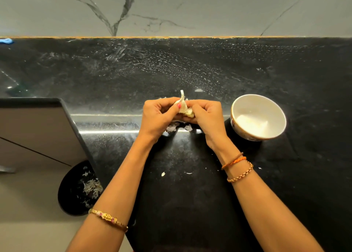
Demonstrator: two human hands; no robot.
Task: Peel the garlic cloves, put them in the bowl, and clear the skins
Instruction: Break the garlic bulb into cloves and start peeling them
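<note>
from the head camera, the left hand [159, 116] and right hand [206, 114] both pinch the garlic [183, 107] above the black table [190, 70], its long axis upright, tip pointing away. the bowl [258, 116] looks nearly empty and skins [172, 127] lie below, so i'd judge it early.

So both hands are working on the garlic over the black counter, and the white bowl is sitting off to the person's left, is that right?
Not quite. The head view shows the white bowl on the person's right, beside the right hand, not on the left. The rest holds: the left hand and the right hand both grip the garlic over the black counter.
</note>
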